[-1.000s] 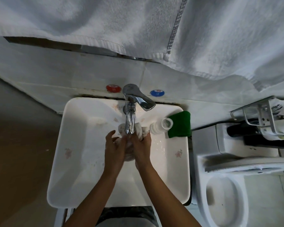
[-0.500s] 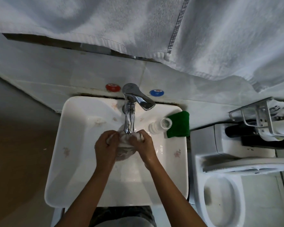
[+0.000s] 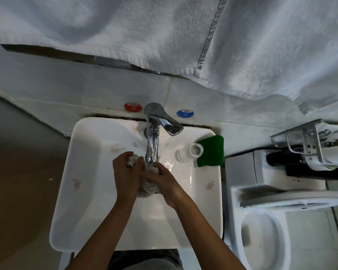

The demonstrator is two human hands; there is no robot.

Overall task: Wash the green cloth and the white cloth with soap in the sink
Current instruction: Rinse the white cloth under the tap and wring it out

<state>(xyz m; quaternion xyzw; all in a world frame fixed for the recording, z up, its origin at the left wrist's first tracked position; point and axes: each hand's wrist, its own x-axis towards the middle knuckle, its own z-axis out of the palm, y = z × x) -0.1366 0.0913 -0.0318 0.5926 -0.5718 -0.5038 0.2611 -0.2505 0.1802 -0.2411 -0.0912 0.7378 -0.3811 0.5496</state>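
Two bare forearms with no sleeves showing, bare left hand (image 3: pixel 127 178) and bare right hand (image 3: pixel 165 185) — no rings, watch or gloves visible — dark mottled fabric garment (image 3: pixel 144 257) at the bottom edge, details unclear.

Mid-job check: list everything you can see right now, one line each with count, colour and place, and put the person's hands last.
white cloth: 1, white-grey, bunched between both hands under the tap
green cloth: 1, green, folded on the sink's right rim
bottle: 1, clear-white, lying on its side on the rim, touching the green cloth
sink: 1, white, centre
tap: 1, chrome, at the back of the sink
wall stickers: 2, red to the left and blue to the right of the tap
towels: white, hanging across the top; count unclear
toilet: 1, white, right of the sink
wire rack: 1, white, far right
left hand: 1, grip on the white cloth
right hand: 1, grip on the white cloth
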